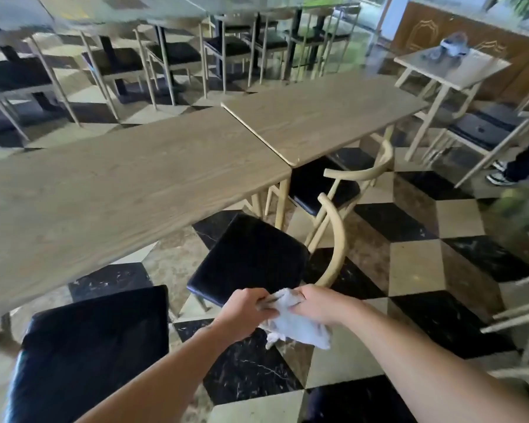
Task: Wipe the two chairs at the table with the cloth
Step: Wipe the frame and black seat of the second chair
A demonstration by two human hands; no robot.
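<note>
Both my hands hold a crumpled white cloth (293,323) in the air in front of me. My left hand (245,309) grips its left part and my right hand (316,302) grips its right part. Just beyond the hands stands a chair with a black seat (248,254) and a curved pale wooden back (336,236). A second black seat (95,346) lies at the lower left, close to me. Both chairs stand at the long wooden table (119,184).
A third chair (324,184) is tucked under the adjoining table (318,111) to the right. More tables and chairs fill the back. A small table (452,64) with a bundle stands far right. A person's shoes (498,174) show at the right edge. The floor is chequered marble.
</note>
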